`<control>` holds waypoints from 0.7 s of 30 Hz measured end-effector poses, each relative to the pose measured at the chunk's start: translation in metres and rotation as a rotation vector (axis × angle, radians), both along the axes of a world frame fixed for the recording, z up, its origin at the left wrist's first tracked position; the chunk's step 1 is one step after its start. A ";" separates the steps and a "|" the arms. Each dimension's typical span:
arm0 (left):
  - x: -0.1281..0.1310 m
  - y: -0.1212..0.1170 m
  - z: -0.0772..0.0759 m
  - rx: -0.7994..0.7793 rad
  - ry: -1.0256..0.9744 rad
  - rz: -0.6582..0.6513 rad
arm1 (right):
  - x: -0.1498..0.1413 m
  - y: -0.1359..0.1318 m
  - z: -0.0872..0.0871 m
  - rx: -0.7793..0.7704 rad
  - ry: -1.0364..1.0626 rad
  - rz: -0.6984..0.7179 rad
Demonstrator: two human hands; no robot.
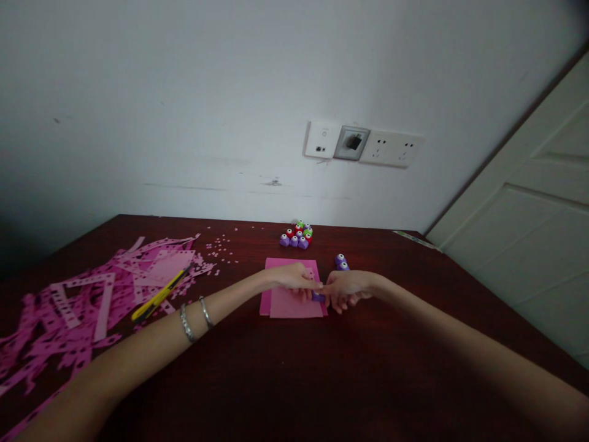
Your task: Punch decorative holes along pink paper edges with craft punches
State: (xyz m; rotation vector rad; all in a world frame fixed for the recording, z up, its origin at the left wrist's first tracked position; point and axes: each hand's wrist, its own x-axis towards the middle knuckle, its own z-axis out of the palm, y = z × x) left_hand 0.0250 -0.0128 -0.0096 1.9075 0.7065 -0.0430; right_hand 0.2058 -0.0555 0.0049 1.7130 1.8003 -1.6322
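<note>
A small stack of pink paper sheets [289, 304] lies on the dark wooden table [294, 380]. My left hand [294, 279] rests on top of the paper, fingers curled toward a small purple punch [317, 297] at the sheet's right edge. My right hand [347, 288] meets it from the right, fingers pinched around that same punch. Both hands touch at the punch. Two silver bangles [196, 318] circle my left wrist.
Another purple punch [341, 261] sits just behind my right hand. A cluster of several coloured punches [298, 235] stands near the wall. Punched pink paper scraps [83, 301] and a yellow utility knife [161, 294] cover the table's left side. Wall sockets [363, 146] and a door [529, 215] lie beyond.
</note>
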 end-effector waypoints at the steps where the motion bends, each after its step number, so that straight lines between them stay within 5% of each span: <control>1: 0.000 0.002 0.002 -0.015 0.023 -0.012 | 0.000 0.002 0.001 -0.035 0.004 -0.010; 9: 0.007 0.003 0.016 -0.135 0.212 0.014 | -0.014 0.003 0.021 -0.144 -0.017 -0.046; 21: 0.010 0.021 -0.002 -0.190 0.179 -0.152 | -0.016 0.010 0.017 -0.189 0.013 -0.057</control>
